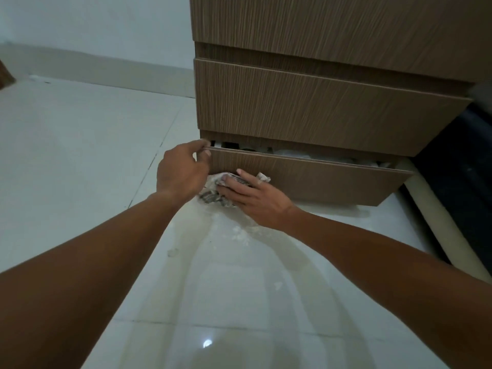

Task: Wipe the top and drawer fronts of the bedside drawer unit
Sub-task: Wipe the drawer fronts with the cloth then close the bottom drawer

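Note:
A brown wood-grain bedside drawer unit fills the upper right, with three drawer fronts. The middle drawer sits closed. The bottom drawer is pulled out a little, and pale contents show in the gap. My left hand pinches the top left corner of the bottom drawer front. My right hand lies flat on a crumpled patterned cloth and presses it against the lower left of that drawer front, near the floor.
Glossy white floor tiles spread below, with some pale crumbs and smears near the cloth. A white wall with a skirting runs at the back left. A dark bed base with a pale edge stands right of the unit.

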Motion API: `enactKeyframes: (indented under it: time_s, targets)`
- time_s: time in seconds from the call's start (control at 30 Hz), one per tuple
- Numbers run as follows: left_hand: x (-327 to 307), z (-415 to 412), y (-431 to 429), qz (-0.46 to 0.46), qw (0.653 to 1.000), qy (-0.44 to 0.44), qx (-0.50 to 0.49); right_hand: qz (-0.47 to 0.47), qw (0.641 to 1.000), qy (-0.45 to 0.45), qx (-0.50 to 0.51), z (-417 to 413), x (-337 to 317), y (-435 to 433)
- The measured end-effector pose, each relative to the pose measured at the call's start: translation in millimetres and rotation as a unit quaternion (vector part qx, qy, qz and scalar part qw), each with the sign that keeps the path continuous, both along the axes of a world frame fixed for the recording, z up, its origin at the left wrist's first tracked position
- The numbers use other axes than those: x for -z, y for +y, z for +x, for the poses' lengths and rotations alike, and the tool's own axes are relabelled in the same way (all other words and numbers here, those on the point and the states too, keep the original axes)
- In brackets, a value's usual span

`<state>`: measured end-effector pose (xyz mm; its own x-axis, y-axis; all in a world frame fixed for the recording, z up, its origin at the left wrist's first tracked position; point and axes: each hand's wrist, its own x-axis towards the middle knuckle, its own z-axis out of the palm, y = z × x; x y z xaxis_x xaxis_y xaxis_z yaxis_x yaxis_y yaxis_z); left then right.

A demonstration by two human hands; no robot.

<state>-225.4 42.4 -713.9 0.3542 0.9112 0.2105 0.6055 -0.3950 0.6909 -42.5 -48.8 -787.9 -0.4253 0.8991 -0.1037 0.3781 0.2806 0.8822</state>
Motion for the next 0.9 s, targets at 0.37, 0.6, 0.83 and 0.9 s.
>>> enactKeyframes:
  time_s: [0.37, 0.6, 0.83, 0.9]
  targets:
    - [-20.0, 41.0, -30.6, 0.245, 0.933, 0.263, 0.027, -0.072, 0.981, 0.105, 0.150, 112.2, -49.8, -92.4]
    - [-29.0, 93.9, -68.4, 0.234, 0.933, 0.249, 0.109, 0.274, 0.683, 0.563, 0.377, 149.8, -39.7, -151.6]
    - [-15.2, 105.7, -63.0, 0.250, 0.926, 0.248, 0.139, 0.461, 0.107, 0.803, 0.363, 164.3, -14.5, -133.8]
    - [-12.1, 98.3, -55.2, 0.262, 0.922, 0.243, 0.149, 0.469, 0.015, 0.813, 0.343, 157.9, -6.2, -118.7]
